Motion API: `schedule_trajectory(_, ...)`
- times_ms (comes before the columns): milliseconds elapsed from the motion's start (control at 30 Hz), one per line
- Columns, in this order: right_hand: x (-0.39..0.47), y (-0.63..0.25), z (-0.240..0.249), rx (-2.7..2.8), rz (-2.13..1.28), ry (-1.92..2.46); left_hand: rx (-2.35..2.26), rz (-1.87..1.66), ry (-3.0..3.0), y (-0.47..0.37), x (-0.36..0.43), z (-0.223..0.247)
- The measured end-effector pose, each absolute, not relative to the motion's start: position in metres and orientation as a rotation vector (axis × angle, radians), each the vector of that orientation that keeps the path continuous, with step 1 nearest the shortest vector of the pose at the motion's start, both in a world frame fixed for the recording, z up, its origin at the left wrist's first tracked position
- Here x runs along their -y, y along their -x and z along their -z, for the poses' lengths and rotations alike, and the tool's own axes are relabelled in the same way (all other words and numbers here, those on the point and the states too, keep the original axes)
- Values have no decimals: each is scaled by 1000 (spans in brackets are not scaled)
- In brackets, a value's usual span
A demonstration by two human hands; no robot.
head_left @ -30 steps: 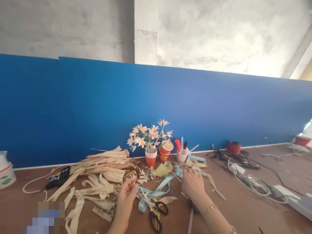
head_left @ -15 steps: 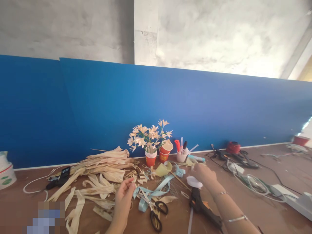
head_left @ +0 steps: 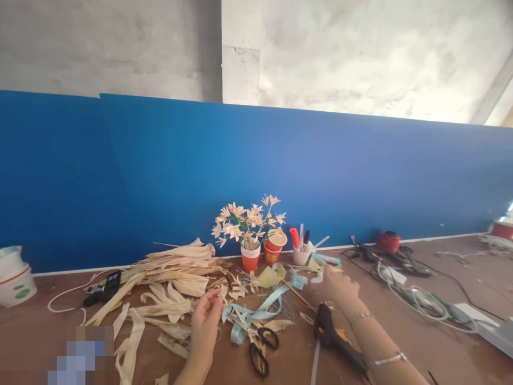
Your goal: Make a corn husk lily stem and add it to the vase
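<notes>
My left hand [head_left: 206, 315] is raised over the table beside the pale dried husks [head_left: 176, 272], thumb and fingertips pinched together on something too small to name. To its right lie scissors [head_left: 256, 338] with black handles and a light blue ribbon [head_left: 260, 310]. My right hand [head_left: 339, 286] reaches over the table past a black glue gun [head_left: 334, 337]; its fingers point away, and a whitish piece [head_left: 316, 278] shows by its fingertips. Whether it grips that piece is unclear. Pale flowers [head_left: 240, 219] stand in a red and white paper cup [head_left: 250, 259].
Behind the table runs a blue partition [head_left: 280, 155]. A white cup of pens [head_left: 300, 256] stands beside red cups [head_left: 272, 256]. Cables and a power strip [head_left: 489, 334] lie at the right. A white tub [head_left: 18, 286] is at the far left.
The white rounded piece near the glue gun is no longer at its front end; a whitish piece now shows beside my right fingertips. My left hand keeps its pinch. The view has shifted slightly.
</notes>
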State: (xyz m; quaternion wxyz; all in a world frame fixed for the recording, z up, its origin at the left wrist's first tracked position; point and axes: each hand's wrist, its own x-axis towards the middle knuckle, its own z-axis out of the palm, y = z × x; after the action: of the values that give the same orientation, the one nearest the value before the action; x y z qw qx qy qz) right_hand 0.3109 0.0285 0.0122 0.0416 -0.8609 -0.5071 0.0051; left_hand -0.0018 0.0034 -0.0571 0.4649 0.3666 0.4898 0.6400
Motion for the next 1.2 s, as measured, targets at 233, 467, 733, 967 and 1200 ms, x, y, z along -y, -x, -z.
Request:
schedule_trajectory(233, -30, -262, -15, 1732, 251, 2091, -1163, -1587, -888, 1, 0, 56)
schedule_trajectory(467, -5, -167, 18, 2249, -386, 1551, -1177, -1546, -973, 2, -2, 61)
schedule_trajectory(733, 17, -148, 17, 2251, -320, 1931, -1515, -1417, -1617, 11, -5, 67)
schedule_trajectory(967, 31, -139, 8, 2326, -330, 2196, -1851, -884, -1959, 9, 9, 57)
schedule_trajectory(1200, 29, -139, 11, 2290, -316, 2206, -1888, -729, -2081, 9, 13, 51)
